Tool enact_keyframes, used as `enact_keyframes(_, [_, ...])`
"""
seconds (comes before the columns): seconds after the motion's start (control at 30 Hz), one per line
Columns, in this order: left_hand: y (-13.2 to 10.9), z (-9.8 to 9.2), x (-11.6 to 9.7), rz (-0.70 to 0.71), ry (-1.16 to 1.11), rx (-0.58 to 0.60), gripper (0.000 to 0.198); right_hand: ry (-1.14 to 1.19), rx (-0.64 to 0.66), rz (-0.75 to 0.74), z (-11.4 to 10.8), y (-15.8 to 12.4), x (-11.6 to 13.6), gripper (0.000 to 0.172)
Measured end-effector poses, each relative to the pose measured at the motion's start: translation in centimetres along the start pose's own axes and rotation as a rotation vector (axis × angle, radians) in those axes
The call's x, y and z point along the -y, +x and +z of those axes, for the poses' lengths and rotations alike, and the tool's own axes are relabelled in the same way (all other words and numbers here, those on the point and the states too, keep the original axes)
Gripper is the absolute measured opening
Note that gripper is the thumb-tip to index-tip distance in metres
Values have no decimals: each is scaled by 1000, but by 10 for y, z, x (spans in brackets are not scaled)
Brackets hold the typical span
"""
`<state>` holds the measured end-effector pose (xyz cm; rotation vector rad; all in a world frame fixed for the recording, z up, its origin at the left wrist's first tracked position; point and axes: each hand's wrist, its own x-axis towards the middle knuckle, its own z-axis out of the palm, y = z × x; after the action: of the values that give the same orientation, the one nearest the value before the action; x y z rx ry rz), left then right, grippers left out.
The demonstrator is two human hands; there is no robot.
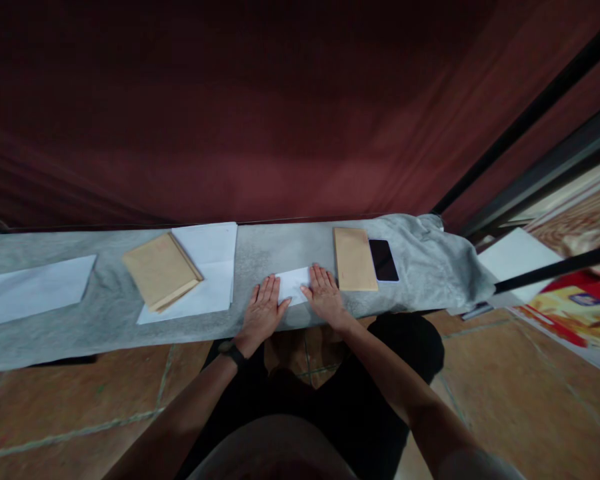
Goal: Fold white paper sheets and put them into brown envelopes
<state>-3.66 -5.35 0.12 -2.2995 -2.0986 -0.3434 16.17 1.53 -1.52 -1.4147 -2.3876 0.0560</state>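
A small folded white paper (293, 283) lies on the grey cloth-covered table (110, 313) in front of me. My left hand (263, 312) lies flat with fingers stretched out, its thumb touching the paper's left lower edge. My right hand (323, 293) rests flat on the paper's right side, fingers spread. A dark watch sits on my left wrist. Neither hand holds anything.
A brown envelope (355, 258) and a black phone (383, 259) lie just right of my right hand. To the left, a stack of brown envelopes (161, 270) rests on white sheets (210, 267). Another white sheet (35, 289) lies far left. A dark red curtain hangs behind.
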Motion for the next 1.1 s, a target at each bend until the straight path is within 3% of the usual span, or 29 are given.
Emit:
enact_keyframes(0.2, [6, -8, 8, -26, -57, -5, 56, -4, 6, 41, -2, 0, 3, 67])
enact_keyframes(0.4, [36, -18, 5, -174, -120, -7, 45, 11, 25, 57, -6, 1, 5, 66])
enact_keyframes(0.6, [68, -29, 11, -436, -699, 2, 7, 57, 30, 36, -12, 3, 6, 58])
enact_keyframes(0.73, [68, -34, 16, -540, -896, -16, 8, 162, 63, -90, -24, -1, 20, 57])
enact_keyframes(0.9, [58, -44, 3, -632, -1105, -118, 14, 270, 83, -159, -44, -8, 42, 80])
enact_keyframes(1.1, [54, -63, -17, -653, -1389, -176, 20, 256, 30, -93, -57, -1, 40, 64])
